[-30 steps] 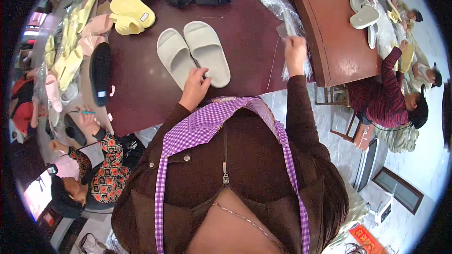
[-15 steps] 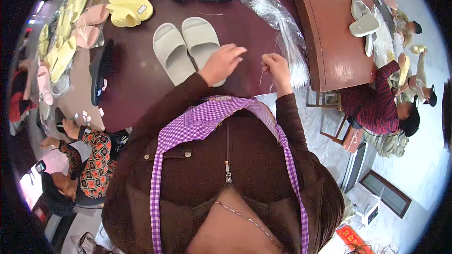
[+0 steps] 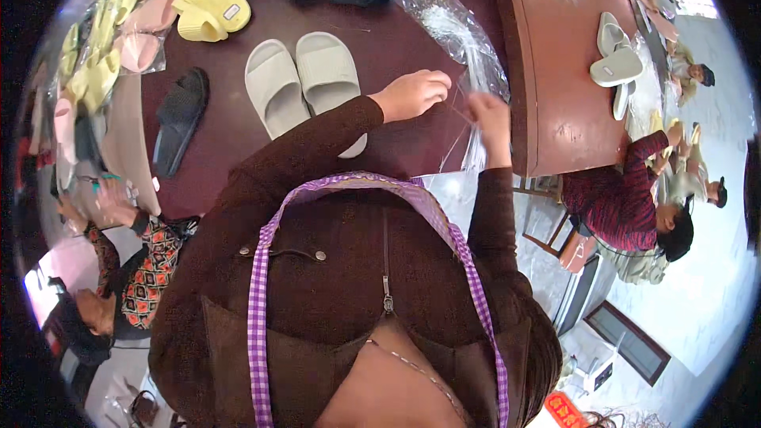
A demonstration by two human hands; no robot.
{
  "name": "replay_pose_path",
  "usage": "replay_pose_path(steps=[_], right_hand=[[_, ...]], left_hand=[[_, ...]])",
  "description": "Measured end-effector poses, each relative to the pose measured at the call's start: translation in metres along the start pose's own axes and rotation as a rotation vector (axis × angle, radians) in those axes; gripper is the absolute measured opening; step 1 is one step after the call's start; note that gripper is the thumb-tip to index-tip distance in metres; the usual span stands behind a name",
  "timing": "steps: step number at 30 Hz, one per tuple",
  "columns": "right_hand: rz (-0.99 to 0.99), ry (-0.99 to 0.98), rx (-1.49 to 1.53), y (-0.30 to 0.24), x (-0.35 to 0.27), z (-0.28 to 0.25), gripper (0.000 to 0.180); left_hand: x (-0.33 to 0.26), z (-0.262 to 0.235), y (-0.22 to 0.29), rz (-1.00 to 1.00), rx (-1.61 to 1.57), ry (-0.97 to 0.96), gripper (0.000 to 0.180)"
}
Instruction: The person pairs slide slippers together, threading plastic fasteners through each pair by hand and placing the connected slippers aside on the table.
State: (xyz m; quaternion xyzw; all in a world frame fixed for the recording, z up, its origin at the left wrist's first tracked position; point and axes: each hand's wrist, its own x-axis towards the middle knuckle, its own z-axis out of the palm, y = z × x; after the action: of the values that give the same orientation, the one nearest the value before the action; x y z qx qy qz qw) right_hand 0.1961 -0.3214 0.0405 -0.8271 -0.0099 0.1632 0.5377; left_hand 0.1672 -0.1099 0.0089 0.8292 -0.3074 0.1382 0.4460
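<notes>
Left hand [image 3: 412,93] and right hand [image 3: 487,111] pinching thin clear plastic bag [image 3: 464,139] (flimsy); could slip or tear beside pale grey foam slippers [image 3: 305,83].

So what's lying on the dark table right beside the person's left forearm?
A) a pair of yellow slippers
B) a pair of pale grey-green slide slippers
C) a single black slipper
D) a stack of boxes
B: the pale grey-green slide slippers lie side by side next to the left forearm, while the left hand and right hand meet at a clear plastic bag.
</notes>
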Motion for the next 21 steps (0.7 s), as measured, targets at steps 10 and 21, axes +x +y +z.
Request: replay_pose_path(steps=[10,21], right_hand=[[-0.197,0.3,-0.794,0.024,0.133,0.028,0.051],[-0.039,0.354,-0.724,0.032,0.184,0.022,0.045]], left_hand=[[-0.007,0.018,-0.004,-0.617,-0.784,0.115,0.008],[-0.106,-0.036,0.045,-1.103,-1.221,0.447,0.016]])
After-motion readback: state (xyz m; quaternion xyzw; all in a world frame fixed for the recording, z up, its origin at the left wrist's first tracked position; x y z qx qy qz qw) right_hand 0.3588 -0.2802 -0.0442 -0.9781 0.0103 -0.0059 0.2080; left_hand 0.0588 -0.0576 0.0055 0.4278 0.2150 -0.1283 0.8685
